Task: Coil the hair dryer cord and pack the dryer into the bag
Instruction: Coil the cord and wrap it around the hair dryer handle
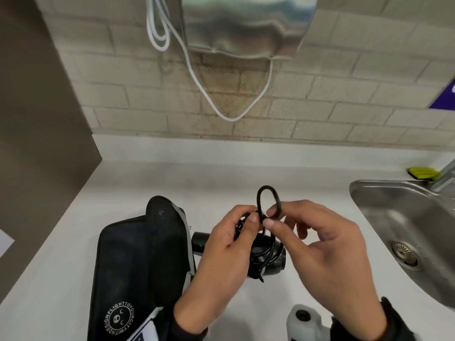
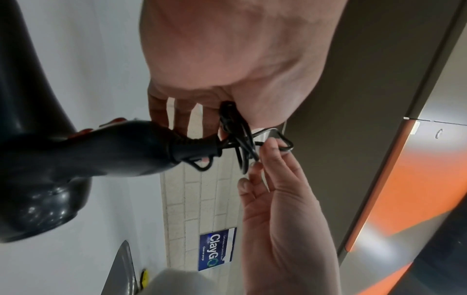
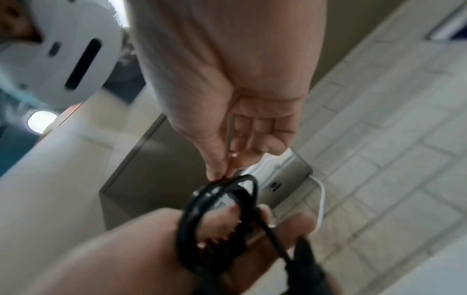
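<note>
A black hair dryer (image 1: 273,259) lies on the white counter, just right of the black zip bag (image 1: 138,267), which lies flat. Above the dryer, my left hand (image 1: 248,217) grips the gathered coils of the black cord (image 1: 268,198). My right hand (image 1: 270,217) pinches one cord loop between thumb and forefinger, and the loop stands up above both hands. In the left wrist view the dryer handle (image 2: 113,147) points at the bundled cord (image 2: 240,143). The right wrist view shows the cord (image 3: 217,199) wrapped round the left hand's fingers (image 3: 220,221).
A steel sink (image 1: 369,190) is set into the counter (image 1: 172,173) at the right, with a yellow sponge (image 1: 422,173) behind it. A steel wall unit (image 1: 246,25) and a hanging white cable (image 1: 221,107) are above. A white bottle (image 1: 302,318) stands near my right wrist.
</note>
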